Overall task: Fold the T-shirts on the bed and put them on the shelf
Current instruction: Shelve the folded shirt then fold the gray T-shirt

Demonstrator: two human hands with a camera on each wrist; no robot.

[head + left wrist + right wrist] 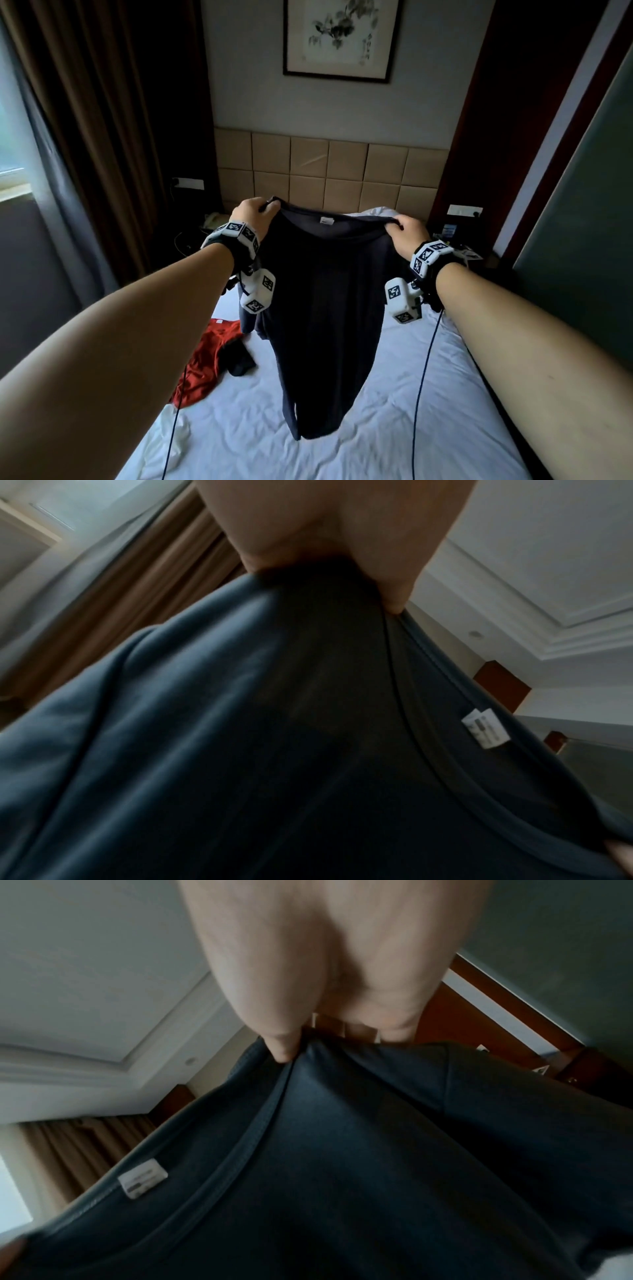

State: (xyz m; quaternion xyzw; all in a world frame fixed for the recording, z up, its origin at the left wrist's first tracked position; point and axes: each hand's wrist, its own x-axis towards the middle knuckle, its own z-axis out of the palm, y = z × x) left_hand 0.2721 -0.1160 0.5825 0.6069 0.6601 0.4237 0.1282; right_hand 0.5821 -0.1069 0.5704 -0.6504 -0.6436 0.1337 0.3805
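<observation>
A dark navy T-shirt (325,308) hangs in the air above the white bed (394,411), its hem just over the sheet. My left hand (255,214) pinches its left shoulder by the collar, and my right hand (406,229) pinches the right shoulder. A white neck label (326,221) faces me. In the left wrist view my left hand (342,561) grips the T-shirt (240,750) at the top. In the right wrist view my right hand (325,1001) holds the T-shirt (342,1177) by the collar. A red T-shirt (209,359) lies crumpled on the bed's left side with a black garment (239,359) on it.
A white garment (164,442) lies at the bed's near left edge. A padded headboard (329,171) stands behind, with nightstands on both sides. Brown curtains (102,137) and a window are at the left. Cables hang from both wrists.
</observation>
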